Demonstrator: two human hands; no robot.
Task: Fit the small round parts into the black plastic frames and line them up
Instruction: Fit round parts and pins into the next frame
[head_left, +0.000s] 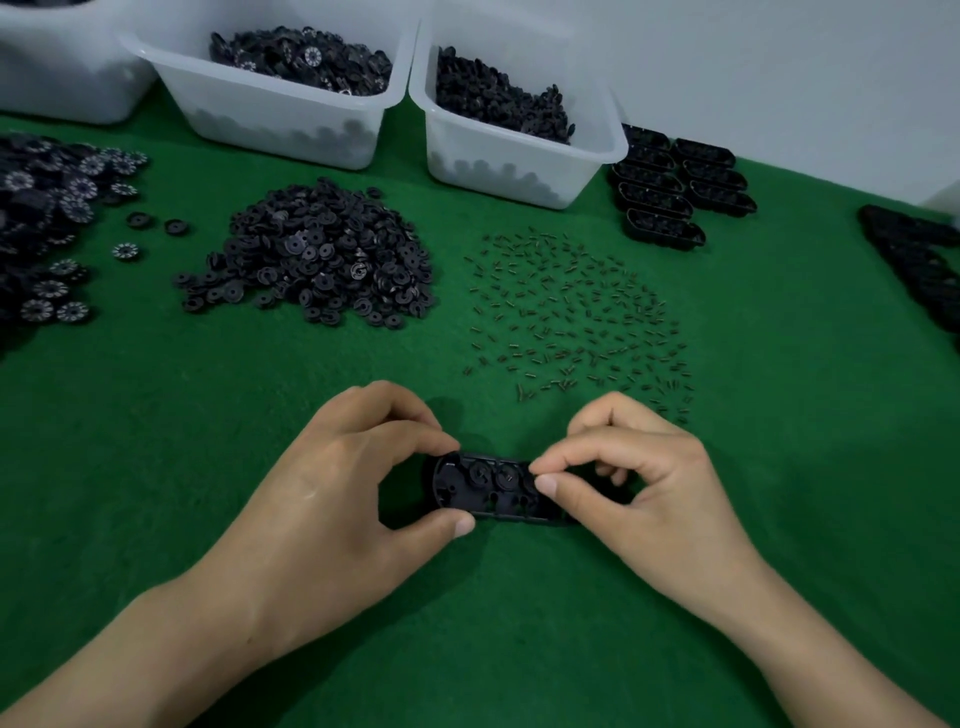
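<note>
Both hands meet low and centre on the green tabletop (519, 623): left hand (358, 467) grips the black plastic frame (488, 501) by its left end, right hand (639, 483) pinches its right end (any part between the fingertips is too small to tell). Tilting the frame could spill the seated round parts (479, 474).

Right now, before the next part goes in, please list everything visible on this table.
black plastic frame: one, black, front centre, round parts inside
plain round discs: many, black, pile at centre
patterned discs: many, black and pale, left edge
small pins: many, dark, scattered right of centre
bins: three, whitish, back row
other frames: several, black, rows at back right
cloth: one, green, covers table
left hand: one, grips frame's left end
right hand: one, pinches at frame's right end
</note>
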